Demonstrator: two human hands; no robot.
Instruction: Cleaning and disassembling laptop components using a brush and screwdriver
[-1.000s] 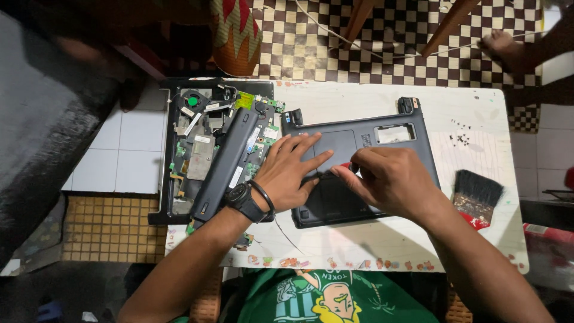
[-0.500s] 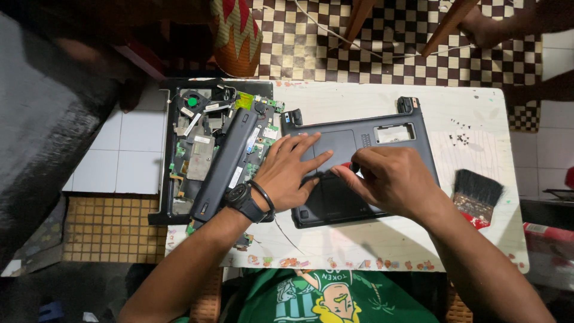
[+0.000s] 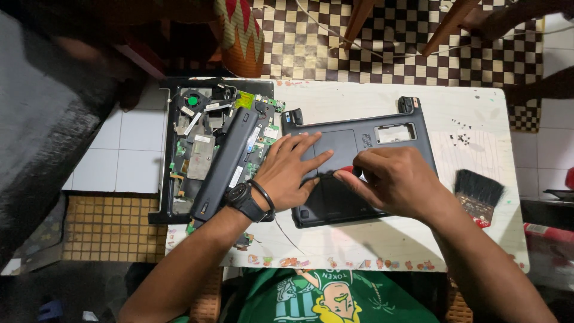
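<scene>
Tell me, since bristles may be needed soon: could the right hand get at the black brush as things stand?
Probably yes. The brush lies in the open on the white table just beside the right hand, nothing between them; that hand pinches something small and red, though.

I'm seeing bright overhead light falling on the white table [image 3: 371,98], while the left side and bottom corners are sinking into dim murk. Soft shadows are pooling under both forearms. The centre is staying sharp; the edges are bending and blurring slightly.

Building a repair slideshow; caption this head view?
Left hand steadies a dark laptop cover while right hand works a red-tipped tool.
</scene>
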